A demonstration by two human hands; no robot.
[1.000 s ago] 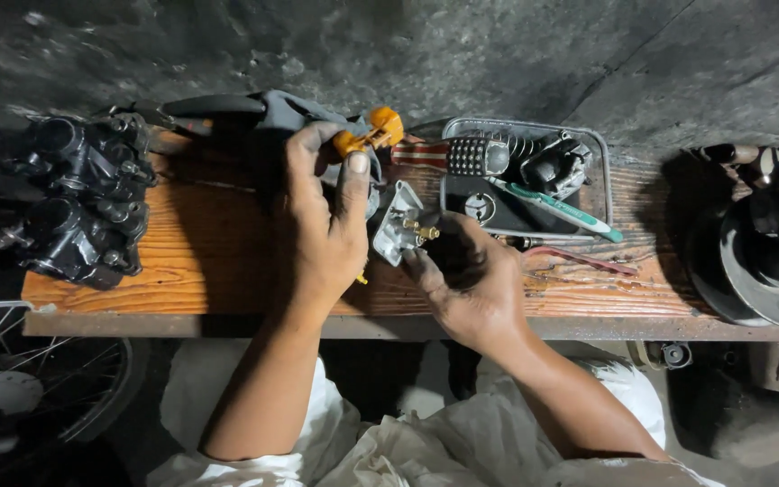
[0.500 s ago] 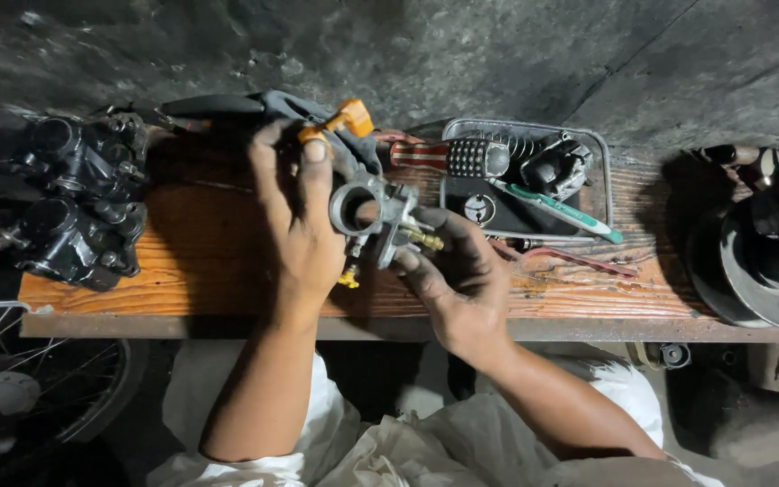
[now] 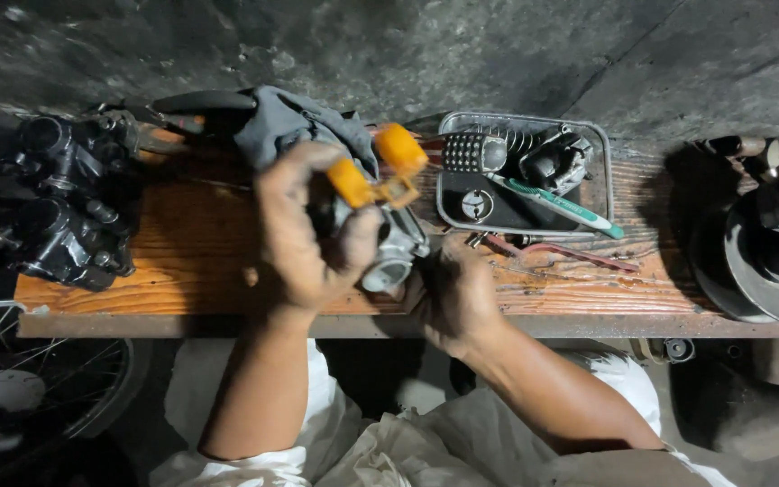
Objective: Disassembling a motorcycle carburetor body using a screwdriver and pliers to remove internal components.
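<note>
Dull grey cast metal forms the carburetor [image 3: 388, 248], its float [image 3: 376, 171] smooth orange plastic; the bench [image 3: 191, 243] is rough, oil-stained wood; a matt grey cloth [image 3: 295, 122] lies crumpled; the tray [image 3: 601, 149] is scuffed, shiny metal, the toothbrush [image 3: 556, 203] glossy plastic

Worn wood bench [image 3: 182, 261] — rough grey concrete floor [image 3: 462, 54] (dim light).
</note>
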